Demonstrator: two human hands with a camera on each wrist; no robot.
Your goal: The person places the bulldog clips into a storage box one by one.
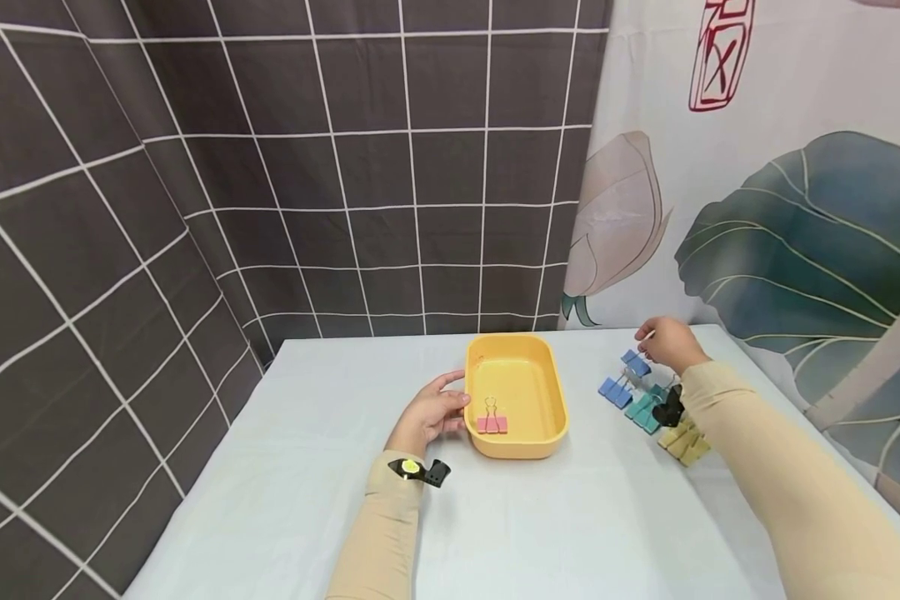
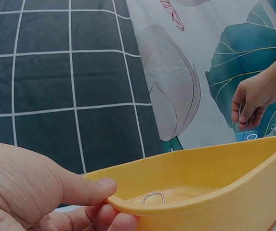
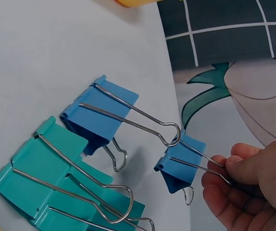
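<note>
A yellow tray (image 1: 516, 446) stands on the white-covered table, and one pink binder clip (image 1: 492, 424) lies inside it. My left hand (image 1: 437, 408) grips the tray's left rim, thumb over the edge and fingers beneath, as the left wrist view shows. At the right, my right hand (image 1: 672, 343) pinches the wire handle of a blue binder clip (image 3: 182, 161). Beside that clip lies another blue binder clip (image 3: 101, 113). Nearer to me are teal binder clips (image 3: 46, 168), then yellow binder clips (image 1: 685, 442), partly hidden by the right wrist.
A dark cloth with a white grid (image 1: 360, 167) hangs behind and to the left of the table (image 1: 330, 467). On the right hangs a white cloth printed with a flower and large leaf (image 1: 810, 233), close to the table's right edge.
</note>
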